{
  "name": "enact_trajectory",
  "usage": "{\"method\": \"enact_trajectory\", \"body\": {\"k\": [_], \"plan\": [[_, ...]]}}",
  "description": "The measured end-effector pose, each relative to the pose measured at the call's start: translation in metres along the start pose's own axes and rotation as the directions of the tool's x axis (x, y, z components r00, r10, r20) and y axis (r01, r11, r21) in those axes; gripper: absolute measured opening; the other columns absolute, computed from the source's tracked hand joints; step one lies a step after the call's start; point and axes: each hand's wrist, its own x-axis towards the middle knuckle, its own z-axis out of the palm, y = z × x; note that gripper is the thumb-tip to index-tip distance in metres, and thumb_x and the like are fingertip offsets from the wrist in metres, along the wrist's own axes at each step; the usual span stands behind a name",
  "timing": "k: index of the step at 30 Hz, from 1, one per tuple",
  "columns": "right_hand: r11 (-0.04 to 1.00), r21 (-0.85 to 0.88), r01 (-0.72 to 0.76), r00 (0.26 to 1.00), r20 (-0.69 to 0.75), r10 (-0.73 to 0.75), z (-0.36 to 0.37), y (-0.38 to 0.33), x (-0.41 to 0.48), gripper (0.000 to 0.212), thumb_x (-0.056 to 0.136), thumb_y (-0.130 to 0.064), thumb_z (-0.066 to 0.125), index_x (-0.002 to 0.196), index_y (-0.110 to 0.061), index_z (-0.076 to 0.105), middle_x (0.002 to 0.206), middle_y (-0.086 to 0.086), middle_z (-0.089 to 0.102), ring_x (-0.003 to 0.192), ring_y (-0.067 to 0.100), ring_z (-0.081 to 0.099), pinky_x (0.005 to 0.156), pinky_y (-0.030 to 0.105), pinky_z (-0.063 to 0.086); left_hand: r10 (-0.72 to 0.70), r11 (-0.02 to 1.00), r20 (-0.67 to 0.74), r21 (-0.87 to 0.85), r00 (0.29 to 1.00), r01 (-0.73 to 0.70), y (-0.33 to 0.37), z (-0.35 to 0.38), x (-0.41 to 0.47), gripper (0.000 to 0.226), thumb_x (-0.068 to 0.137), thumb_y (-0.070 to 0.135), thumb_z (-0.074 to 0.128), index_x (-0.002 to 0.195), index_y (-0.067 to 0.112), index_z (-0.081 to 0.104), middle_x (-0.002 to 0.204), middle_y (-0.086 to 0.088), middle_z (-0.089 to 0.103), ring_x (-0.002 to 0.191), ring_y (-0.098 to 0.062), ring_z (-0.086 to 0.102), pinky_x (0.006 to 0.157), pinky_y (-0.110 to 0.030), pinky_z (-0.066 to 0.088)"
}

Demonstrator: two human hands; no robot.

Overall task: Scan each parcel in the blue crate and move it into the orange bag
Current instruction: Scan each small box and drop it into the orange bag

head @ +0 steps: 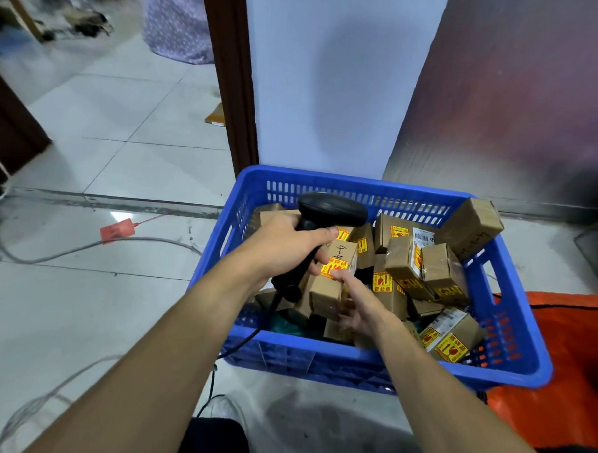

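A blue crate [512, 341] on the tiled floor holds several small brown cardboard parcels with yellow-and-red stickers. My left hand [283, 242] grips the handle of a black barcode scanner [332, 210], whose head sits over the crate's far left. My right hand [359, 304] holds one upright parcel [329, 286] marked "4-4" just below the scanner, thumb on its sticker, fingers round its right side. An orange bag [565, 368] lies on the floor to the crate's right, partly behind it.
A white wall and dark door frame [232, 76] rise behind the crate. Grey cables [84, 247] and a red tag [117, 230] lie on the floor at left. The scanner's black cord [248, 337] hangs over the crate's near rim.
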Motion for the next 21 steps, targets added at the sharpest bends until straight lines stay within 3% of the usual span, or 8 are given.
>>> {"method": "enact_trajectory", "body": {"k": [5, 9, 13, 16, 18, 21], "plan": [[0.990, -0.090, 0.104, 0.993, -0.042, -0.108, -0.007, -0.029, -0.035, 0.063, 0.078, -0.053, 0.079, 0.127, -0.019, 0.060, 0.116, 0.014, 0.072, 0.108, 0.029, 0.070, 0.094, 0.044, 0.059, 0.050, 0.999, -0.064, -0.017, 0.997, -0.051, 0.009, 0.003, -0.008, 0.018, 0.100, 0.036, 0.068, 0.107, 0.020, 0.067, 0.075, -0.004, 0.073, 0.064, -0.014, 0.070, 0.066, -0.029, 0.056], [0.934, -0.258, 0.245, 0.948, -0.136, -0.287, -0.013, -0.072, -0.070, 0.093, 0.060, -0.065, 0.085, 0.133, -0.016, 0.055, 0.108, 0.008, 0.077, 0.092, 0.022, 0.078, 0.074, 0.035, 0.064, 0.088, 0.986, -0.133, -0.132, 0.987, -0.106, 0.016, 0.010, -0.011, 0.019, 0.098, 0.034, 0.069, 0.111, 0.021, 0.065, 0.071, -0.005, 0.065, 0.056, -0.016, 0.065, 0.060, -0.033, 0.054], [0.805, -0.428, 0.410, 0.843, -0.160, -0.514, -0.022, -0.106, -0.130, 0.082, 0.078, -0.059, 0.081, 0.133, -0.018, 0.036, 0.114, -0.002, 0.067, 0.098, 0.015, 0.070, 0.074, 0.033, 0.059, 0.114, 0.930, -0.089, -0.341, 0.989, -0.138, 0.034, 0.028, -0.019, 0.024, 0.094, 0.030, 0.075, 0.112, 0.017, 0.066, 0.072, -0.004, 0.064, 0.059, -0.017, 0.060, 0.059, -0.033, 0.052], [0.746, -0.486, 0.456, 0.809, -0.122, -0.575, -0.038, -0.115, -0.169, 0.095, 0.068, -0.074, 0.079, 0.136, -0.019, 0.041, 0.119, -0.002, 0.070, 0.099, 0.014, 0.074, 0.082, 0.036, 0.061, 0.096, 0.825, -0.076, -0.552, 0.992, -0.122, 0.050, 0.044, -0.026, 0.019, 0.089, 0.027, 0.079, 0.097, 0.014, 0.067, 0.065, -0.001, 0.062, 0.055, -0.016, 0.056, 0.059, -0.032, 0.050], [0.724, -0.506, 0.469, 0.789, -0.128, -0.601, -0.048, -0.110, -0.189, 0.099, 0.065, -0.078, 0.078, 0.139, -0.024, 0.042, 0.121, -0.005, 0.070, 0.101, 0.012, 0.074, 0.087, 0.040, 0.062, 0.097, 0.825, -0.113, -0.546, 0.989, -0.143, 0.055, 0.057, -0.035, 0.016, 0.089, 0.024, 0.079, 0.089, 0.014, 0.066, 0.062, 0.000, 0.060, 0.053, -0.015, 0.055, 0.057, -0.032, 0.049], [0.710, -0.523, 0.471, 0.775, -0.139, -0.616, -0.055, -0.095, -0.207, 0.082, 0.079, -0.070, 0.073, 0.138, -0.026, 0.038, 0.119, -0.007, 0.066, 0.099, 0.010, 0.071, 0.080, 0.034, 0.063, 0.115, 0.875, -0.170, -0.450, 0.979, -0.181, 0.053, 0.080, -0.050, 0.017, 0.091, 0.025, 0.077, 0.090, 0.013, 0.065, 0.060, -0.001, 0.059, 0.050, -0.015, 0.054, 0.057, -0.032, 0.049]]}}
